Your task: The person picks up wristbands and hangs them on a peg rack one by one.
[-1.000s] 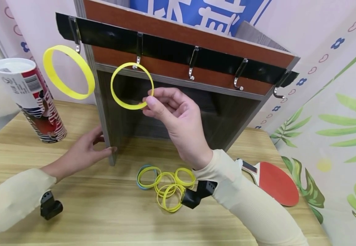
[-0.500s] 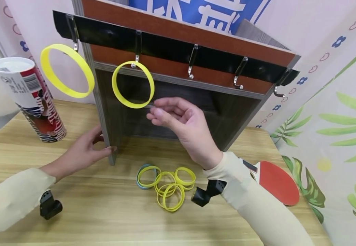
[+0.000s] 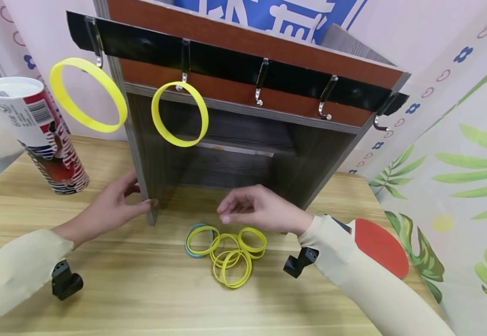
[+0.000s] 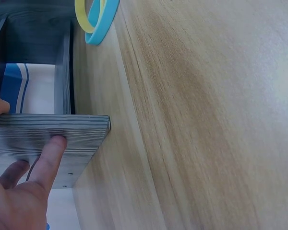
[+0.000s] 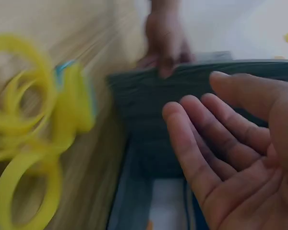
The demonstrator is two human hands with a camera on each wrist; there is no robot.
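My left hand (image 3: pixel 110 200) grips the edge of the grey wooden shelf's left side panel (image 4: pixel 81 122), thumb on one face and fingers on the other. My right hand (image 3: pixel 264 209) holds nothing. Its fingers (image 5: pixel 192 143) bend loosely in the right wrist view, just above several yellow silicone wristbands (image 3: pixel 236 283) on the table. A blue wristband (image 4: pixel 102 31) lies under a yellow one at the pile's left. One yellow wristband (image 3: pixel 121 109) hangs from the leftmost hook (image 3: pixel 96 42), and another yellow wristband (image 3: pixel 204 116) from the second hook (image 3: pixel 185 58).
Three bare hooks, among them the middle hook (image 3: pixel 261 81), continue rightward along the black strip (image 3: pixel 222 60). Left of the shelf stands a printed paper canister (image 3: pixel 41 135). A red table tennis paddle (image 3: pixel 379 247) lies at the right, partly behind my right sleeve (image 3: pixel 361 266).
My right hand has let go of the yellow wristband, which now hangs on the second hook, and has dropped down toward the pile. The left hand stays on the panel.
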